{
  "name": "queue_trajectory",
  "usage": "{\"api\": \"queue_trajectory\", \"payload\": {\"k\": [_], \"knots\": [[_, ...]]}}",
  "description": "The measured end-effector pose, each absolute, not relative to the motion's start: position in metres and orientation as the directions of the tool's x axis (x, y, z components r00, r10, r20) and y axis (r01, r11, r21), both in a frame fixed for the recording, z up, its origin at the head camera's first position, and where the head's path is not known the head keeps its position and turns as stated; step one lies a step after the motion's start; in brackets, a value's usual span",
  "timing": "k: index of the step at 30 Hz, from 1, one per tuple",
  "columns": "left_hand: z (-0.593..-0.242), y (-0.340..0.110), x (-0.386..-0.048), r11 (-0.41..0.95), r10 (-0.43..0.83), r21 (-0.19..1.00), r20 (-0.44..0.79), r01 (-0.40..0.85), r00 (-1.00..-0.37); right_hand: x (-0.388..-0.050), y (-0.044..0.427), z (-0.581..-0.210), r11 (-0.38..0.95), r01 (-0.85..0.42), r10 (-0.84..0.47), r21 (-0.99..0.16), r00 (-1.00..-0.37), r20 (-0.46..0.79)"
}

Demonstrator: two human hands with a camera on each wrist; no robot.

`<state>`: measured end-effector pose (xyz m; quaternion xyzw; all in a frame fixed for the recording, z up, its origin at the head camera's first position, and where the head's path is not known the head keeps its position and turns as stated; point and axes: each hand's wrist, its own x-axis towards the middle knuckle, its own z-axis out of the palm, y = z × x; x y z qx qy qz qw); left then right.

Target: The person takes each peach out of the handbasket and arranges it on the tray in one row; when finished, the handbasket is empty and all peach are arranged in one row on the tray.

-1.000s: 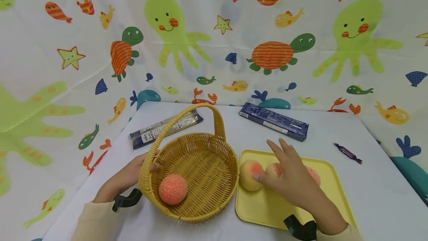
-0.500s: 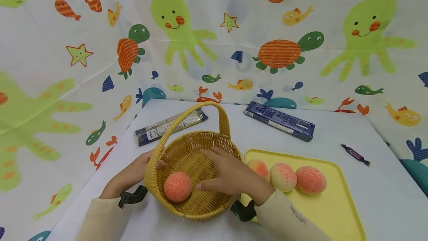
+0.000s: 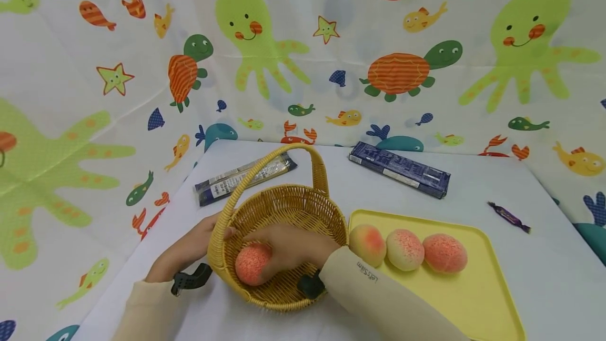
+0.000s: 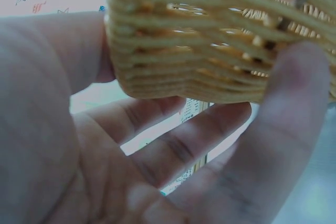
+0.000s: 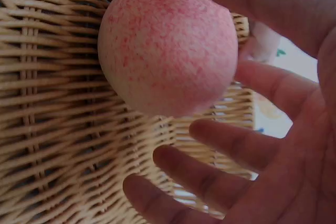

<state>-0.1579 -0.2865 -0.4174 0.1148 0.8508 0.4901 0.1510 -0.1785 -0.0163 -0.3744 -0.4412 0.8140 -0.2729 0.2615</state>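
A yellow wicker basket (image 3: 331, 220) with an arched handle stands on the white table. My left hand (image 3: 199, 243) holds it at the left side, with the thumb over the rim. In the left wrist view, the fingers (image 4: 178, 150) lie around the woven wall. Inside the basket is a red-speckled peach (image 3: 250, 264). My right hand (image 3: 293, 246) reaches in and holds this peach between thumb and index finger. The right wrist view shows the other fingers (image 5: 205, 177) spread beside the peach, clear of it.
To the right of the basket lies a yellow tray (image 3: 464, 309) bearing three peaches (image 3: 404, 249) in a row. Behind are a flat packet (image 3: 243, 178) and a dark blue box (image 3: 400, 170). A small purple wrapped candy (image 3: 508, 217) lies at far right.
My right hand has moved left from above the tray into the basket and come around the peach there. The left hand stays at the basket's side.
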Motion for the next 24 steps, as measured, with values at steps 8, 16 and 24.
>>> {"api": "queue_trajectory", "payload": {"k": [8,16,24], "knots": [[-0.418,-0.287,-0.158,0.489,0.343,0.871,-0.149,0.041,-0.928,-0.180,-0.029,-0.375,0.488,-0.566,-0.859,-0.664,-0.446,-0.251],[-0.419,-0.290,-0.156,0.460,0.362,0.887,-0.142,0.044,-0.921,-0.179,-0.042,-0.377,0.531,-0.577,-0.839,-0.620,-0.462,-0.289],[-0.419,-0.289,-0.158,0.469,0.362,0.881,-0.127,0.062,-0.923,-0.184,-0.042,-0.379,0.549,-0.527,-0.820,-0.649,-0.490,-0.296]]}}
